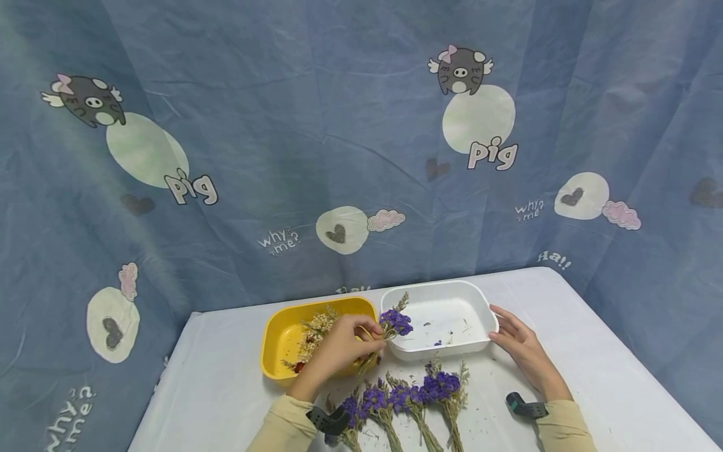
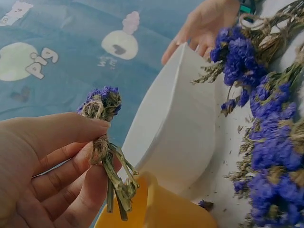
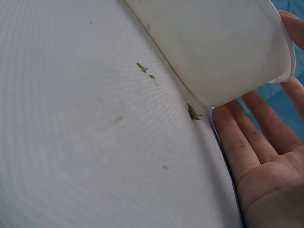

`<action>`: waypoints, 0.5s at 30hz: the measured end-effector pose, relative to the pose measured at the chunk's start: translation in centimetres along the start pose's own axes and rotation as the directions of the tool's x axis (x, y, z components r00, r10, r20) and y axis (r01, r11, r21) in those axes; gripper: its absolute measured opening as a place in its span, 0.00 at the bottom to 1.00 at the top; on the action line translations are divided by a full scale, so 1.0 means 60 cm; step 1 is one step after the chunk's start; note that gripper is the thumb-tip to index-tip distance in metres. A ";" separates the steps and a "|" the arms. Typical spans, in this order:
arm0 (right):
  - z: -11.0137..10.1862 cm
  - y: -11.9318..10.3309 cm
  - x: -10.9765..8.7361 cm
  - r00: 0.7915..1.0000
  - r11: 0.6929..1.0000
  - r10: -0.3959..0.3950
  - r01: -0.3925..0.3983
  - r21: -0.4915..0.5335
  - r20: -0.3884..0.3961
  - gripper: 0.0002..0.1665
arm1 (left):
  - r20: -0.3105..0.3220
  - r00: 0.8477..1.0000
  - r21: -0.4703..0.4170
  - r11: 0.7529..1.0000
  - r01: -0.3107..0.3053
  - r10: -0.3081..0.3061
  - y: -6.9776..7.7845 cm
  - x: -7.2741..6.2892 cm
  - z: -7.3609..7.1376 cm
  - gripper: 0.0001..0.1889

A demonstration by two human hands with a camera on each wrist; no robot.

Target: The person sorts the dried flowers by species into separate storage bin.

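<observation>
2 trays stand side by side on the white table [image 1: 570,320] in the head view. We see pale dried flowers [image 1: 312,339] with dark red heads among them in the yellow tray [image 1: 272,342], and a few loose scraps [image 1: 437,343] in the white tray [image 1: 443,307]. The left hand [image 1: 341,345] holds a small purple bunch [image 1: 397,322] where the trays meet, its flower heads overlapping the white tray's left end. We count 4 more tied purple bunches [image 1: 400,397] lying in a row in front of the trays. The right hand [image 1: 525,348] touches the white tray's right end. Behind the table hangs a blue cloth [image 1: 316,125] printed with pigs.

From the left wrist, we see thumb and fingers pinching the bunch at its twine [image 2: 99,149], purple heads up and cut stems [image 2: 116,185] pointing down.

From the right wrist, we see the right hand with its fingers extended, fingertips against the white tray's corner. Small green bits [image 3: 193,112] lie on the table just beside the white tray.
</observation>
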State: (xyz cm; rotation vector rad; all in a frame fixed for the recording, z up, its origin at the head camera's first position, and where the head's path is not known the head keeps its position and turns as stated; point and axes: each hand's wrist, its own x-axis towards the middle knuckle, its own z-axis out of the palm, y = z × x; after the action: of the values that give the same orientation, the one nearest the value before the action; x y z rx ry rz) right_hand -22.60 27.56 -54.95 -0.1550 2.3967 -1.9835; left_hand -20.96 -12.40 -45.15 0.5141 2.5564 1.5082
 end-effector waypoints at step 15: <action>-0.001 0.000 0.001 1.000 1.000 -0.005 0.005 0.004 0.003 0.42 | 0.066 0.996 0.130 0.989 -0.065 0.057 0.022 0.093 0.026 0.03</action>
State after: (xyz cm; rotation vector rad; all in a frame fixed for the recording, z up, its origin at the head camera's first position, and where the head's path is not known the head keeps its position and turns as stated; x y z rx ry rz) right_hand -22.64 27.59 -54.91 -0.1644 2.3925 -1.9889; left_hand -25.42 -8.53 -44.44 0.6511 2.6272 1.3245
